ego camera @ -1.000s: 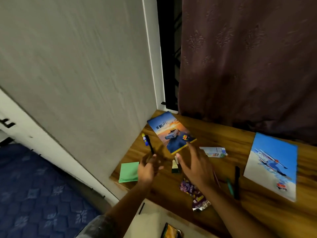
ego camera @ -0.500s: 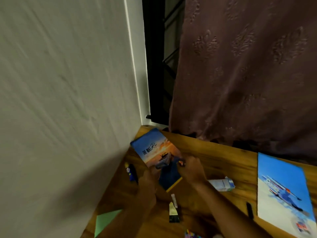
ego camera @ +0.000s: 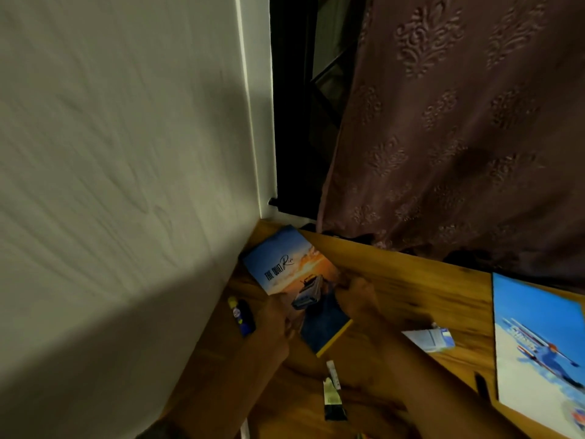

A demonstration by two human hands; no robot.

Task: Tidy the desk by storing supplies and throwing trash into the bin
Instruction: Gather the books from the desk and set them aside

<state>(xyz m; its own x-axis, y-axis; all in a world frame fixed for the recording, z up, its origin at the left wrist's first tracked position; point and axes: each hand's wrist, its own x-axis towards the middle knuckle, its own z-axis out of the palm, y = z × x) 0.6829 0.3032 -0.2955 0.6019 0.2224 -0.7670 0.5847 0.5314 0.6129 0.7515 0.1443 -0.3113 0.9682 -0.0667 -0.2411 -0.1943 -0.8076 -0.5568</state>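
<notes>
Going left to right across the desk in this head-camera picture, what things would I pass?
Blue and yellow tube → sunset notebook, held by both hands → small white carton → skier notebook.

A notebook [ego camera: 294, 286] is lying on the desk [ego camera: 411, 280] in the far left corner, between my left hand [ego camera: 275, 315] and my right hand [ego camera: 357, 299]. A pen [ego camera: 242, 315] is lying left of it by the wall [ego camera: 110, 185]; a second notebook [ego camera: 538, 350] is sitting far right.
</notes>
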